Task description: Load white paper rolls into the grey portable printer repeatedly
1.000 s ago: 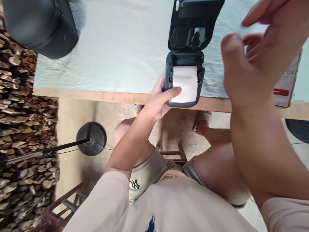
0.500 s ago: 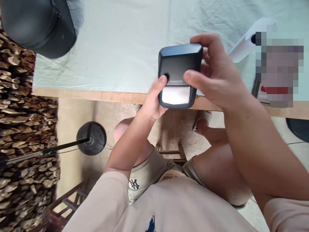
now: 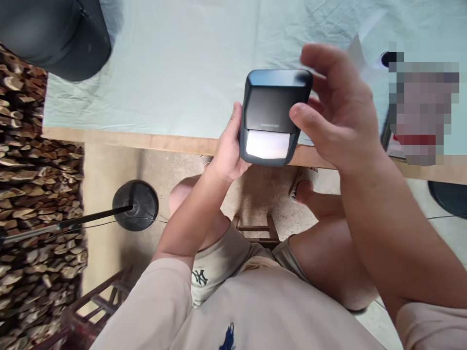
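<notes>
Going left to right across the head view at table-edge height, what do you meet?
Stacked firewood → left hand → small dark printer with white paper showing at its slot → right hand → a blurred-out item at the right edge.

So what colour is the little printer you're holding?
The printer is dark grey, nearly black, with white paper showing at its slot. The head view shows it.
</notes>
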Demonstrator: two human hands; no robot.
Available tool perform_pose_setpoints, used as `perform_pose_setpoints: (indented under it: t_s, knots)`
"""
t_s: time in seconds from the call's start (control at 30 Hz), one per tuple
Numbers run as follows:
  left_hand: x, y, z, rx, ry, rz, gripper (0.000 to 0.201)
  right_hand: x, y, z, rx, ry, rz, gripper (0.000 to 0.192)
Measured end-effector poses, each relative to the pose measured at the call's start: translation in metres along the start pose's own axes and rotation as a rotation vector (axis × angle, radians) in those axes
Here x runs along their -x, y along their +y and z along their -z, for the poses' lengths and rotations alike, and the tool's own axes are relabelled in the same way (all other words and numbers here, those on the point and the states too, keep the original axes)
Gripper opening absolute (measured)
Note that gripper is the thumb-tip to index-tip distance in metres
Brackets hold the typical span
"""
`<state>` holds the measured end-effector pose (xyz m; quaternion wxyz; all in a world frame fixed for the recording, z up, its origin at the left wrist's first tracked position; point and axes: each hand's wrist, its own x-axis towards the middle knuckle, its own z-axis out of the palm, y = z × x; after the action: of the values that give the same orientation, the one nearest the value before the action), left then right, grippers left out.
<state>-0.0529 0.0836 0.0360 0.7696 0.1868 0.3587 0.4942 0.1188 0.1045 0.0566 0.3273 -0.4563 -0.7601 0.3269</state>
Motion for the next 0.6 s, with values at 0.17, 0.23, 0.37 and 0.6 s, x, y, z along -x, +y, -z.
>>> perform_pose_setpoints:
  t_s: [0.17, 0.23, 0.37, 0.6]
  knots:
    - [-0.005, -0.002, 0.003, 0.048, 0.049, -0.035, 0.051, 0.002, -0.004, 0.007, -0.132, -0.055, 0.055, 0.073]
    - [-0.007, -0.003, 0.005, 0.068, 0.071, -0.010, 0.046, 0.003, -0.006, 0.008, -0.115, -0.056, 0.049, 0.073]
    - [-0.009, -0.002, 0.005, 0.080, 0.119, 0.001, 0.047, 0.004, -0.015, 0.008, -0.038, 0.125, 0.041, 0.069]
    - [-0.003, -0.001, 0.001, 0.080, 0.032, 0.048, 0.035, -0.007, -0.026, 0.001, -0.192, 0.642, 0.121, 0.031]
